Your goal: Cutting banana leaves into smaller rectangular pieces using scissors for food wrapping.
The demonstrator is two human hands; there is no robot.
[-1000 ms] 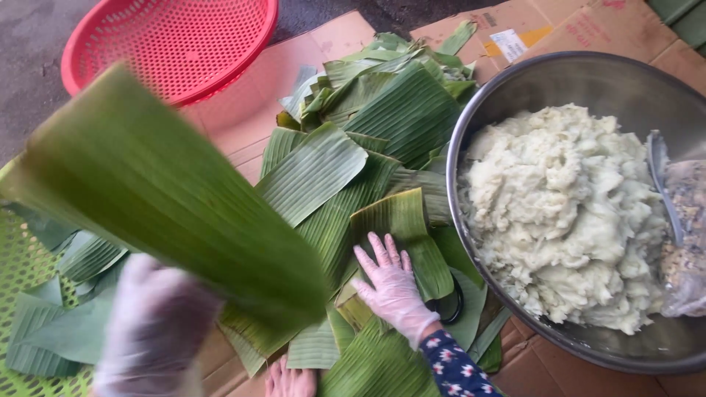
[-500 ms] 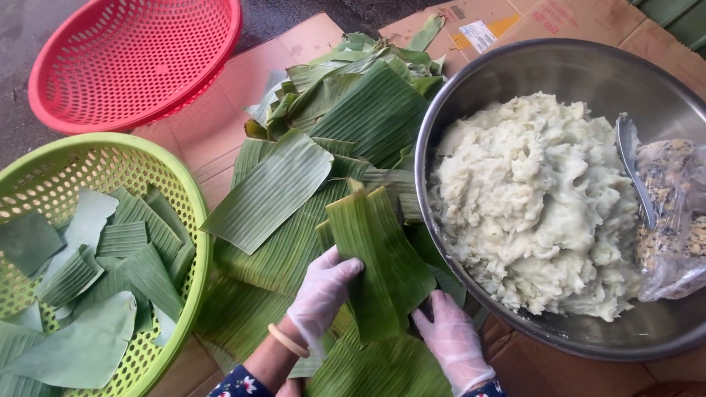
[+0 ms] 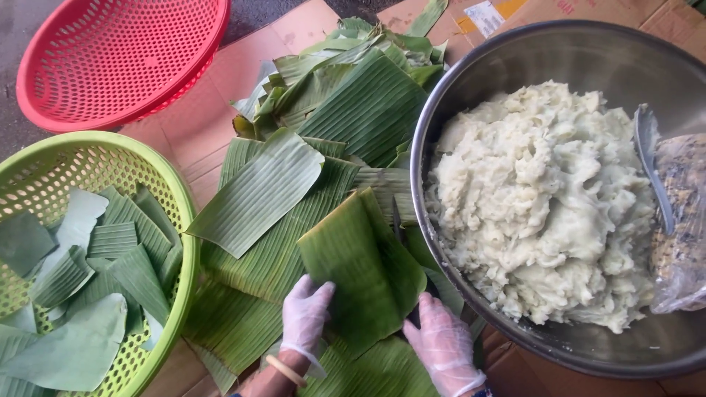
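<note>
- Cardboard sheets, flattened, brown, spread under everything as the work surface.
- Steel bowl, round and wide, at the right edge of the cardboard; holds a heap of pale green-white dough, with a metal spoon and a clear plastic bag of grainy filling along its right side.
- Pile of banana leaves, ribbed, overlapping, down the middle of the cardboard from far edge to near edge, touching the bowl's left wall.
- Green basket, perforated plastic, at the near left corner; cut leaf pieces lying loose inside.
- Red basket, perforated plastic, at the far left corner, just beyond the green one.
- Folded leaf, bright green, on top of the pile near the near edge, just left of the bowl.
- Left hand, clear glove, fingers spread flat, pressing on the folded leaf's lower left edge; band at the wrist.
- Right hand, clear glove, fingers loosely parted, resting against the folded leaf's lower right edge; nothing clamped.
</note>
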